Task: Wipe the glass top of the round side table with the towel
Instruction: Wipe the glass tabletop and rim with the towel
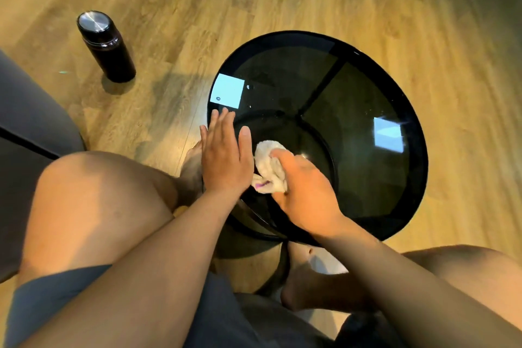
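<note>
The round side table (418,178) has a black rim and a dark glass top that mirrors bright window patches. A crumpled white towel (268,171) with a small purple mark lies on the near left part of the glass. My right hand (305,192) presses down on the towel and grips it, covering its right side. Just left of the towel, my left hand (226,155) lies flat on the glass at the table's left edge, fingers spread and holding nothing.
A dark flask (106,45) with a shiny metal cap stands on the wooden floor to the far left of the table. A grey sofa (31,121) edge is at the left. My bare knees and feet flank the table's base.
</note>
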